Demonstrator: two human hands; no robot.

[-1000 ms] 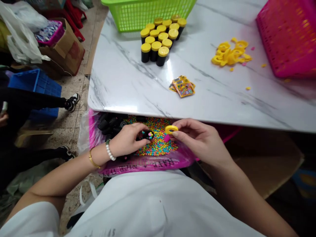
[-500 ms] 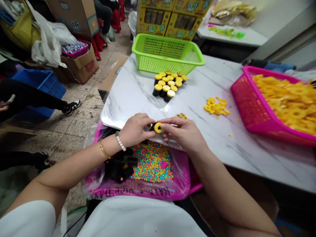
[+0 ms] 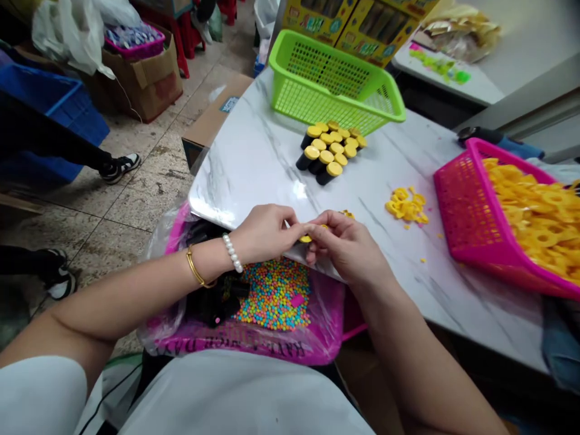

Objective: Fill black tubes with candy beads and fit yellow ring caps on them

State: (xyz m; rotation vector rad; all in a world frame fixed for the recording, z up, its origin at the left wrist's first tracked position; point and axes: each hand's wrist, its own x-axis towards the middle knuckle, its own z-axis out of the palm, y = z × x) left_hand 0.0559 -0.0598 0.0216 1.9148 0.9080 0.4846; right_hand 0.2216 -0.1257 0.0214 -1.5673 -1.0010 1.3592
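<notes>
Over the near edge of the table, my left hand (image 3: 272,232) and my right hand (image 3: 351,248) meet with their fingers closed. Between the fingertips shows a yellow ring-shaped cap (image 3: 305,239); the black tube it sits on is now hidden by my fingers. Just below, a pink tray (image 3: 333,320) lined with clear plastic holds small coloured beads (image 3: 272,299) and black tubes (image 3: 211,302). Farther up the table stand several black tubes with yellow caps (image 3: 334,170), grouped closely. A small pile of loose yellow rings (image 3: 406,206) lies right of my right hand.
A green basket (image 3: 335,109) stands behind the capped tubes. To the right, a pink basket (image 3: 471,211) is full of yellow rings. Yellow boxes (image 3: 353,30) are stacked at the back. On the left are a blue crate (image 3: 86,124), a cardboard box (image 3: 154,78) and another person's leg (image 3: 58,136).
My left thumb and fingers have moved right and over the yellow cap, which shows less than before. The view has shifted and tilted slightly.
</notes>
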